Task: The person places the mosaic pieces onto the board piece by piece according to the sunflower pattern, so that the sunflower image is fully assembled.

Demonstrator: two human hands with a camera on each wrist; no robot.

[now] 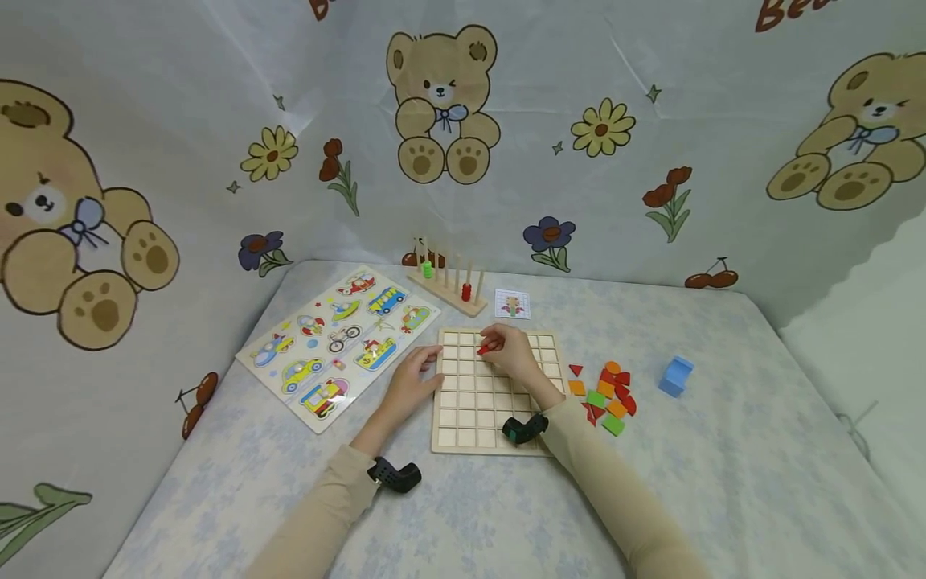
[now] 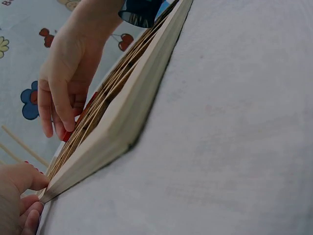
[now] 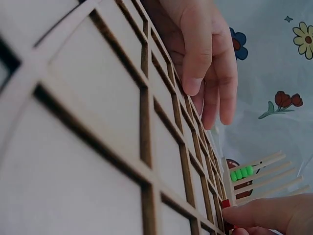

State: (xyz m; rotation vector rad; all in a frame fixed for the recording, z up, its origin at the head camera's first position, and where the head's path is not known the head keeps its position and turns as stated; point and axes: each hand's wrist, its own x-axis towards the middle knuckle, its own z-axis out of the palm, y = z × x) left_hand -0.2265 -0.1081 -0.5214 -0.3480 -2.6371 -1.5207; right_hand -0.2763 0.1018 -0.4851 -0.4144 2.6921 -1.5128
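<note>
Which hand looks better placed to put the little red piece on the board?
Probably the right hand: it pinches the red piece over the board and is nearer the loose shapes. The left hand touches the board's left edge.

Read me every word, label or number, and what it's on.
"Bea", cut off above: white sheet backdrop printed with brown bears.
"B", also cut off: same backdrop, further left.
Backdrop lettering, left wrist view: too small.
Flat, pale vehicle-picture board: any lettering too small to read.
</note>
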